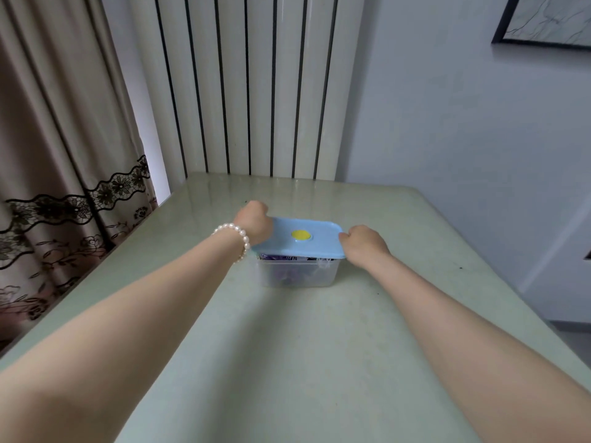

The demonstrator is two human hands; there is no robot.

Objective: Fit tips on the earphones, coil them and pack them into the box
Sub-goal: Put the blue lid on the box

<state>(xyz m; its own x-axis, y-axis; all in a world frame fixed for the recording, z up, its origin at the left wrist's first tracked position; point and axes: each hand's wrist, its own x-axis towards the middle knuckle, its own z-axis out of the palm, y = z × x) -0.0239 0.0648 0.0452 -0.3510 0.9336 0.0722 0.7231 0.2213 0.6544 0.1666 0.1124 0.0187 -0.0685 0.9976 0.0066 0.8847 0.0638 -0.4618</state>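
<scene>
Clear plastic box [299, 273] sits mid-table [287, 362], toward the far side, blue lid [303, 239] on top with a yellow round button [300, 235] in its centre. Left hand [254, 223] at the lid's left end, fingers curled over the edge, gripping it; pearl bracelet [236, 239] on that wrist. Right hand [363, 243] at the lid's right end, fingers curled onto the rim, also gripping. Purple and dark contents show through the box wall, too blurred to identify; earphones can't be made out. Radiator [249, 84] behind the table, curtain [57, 155] to the left.
</scene>
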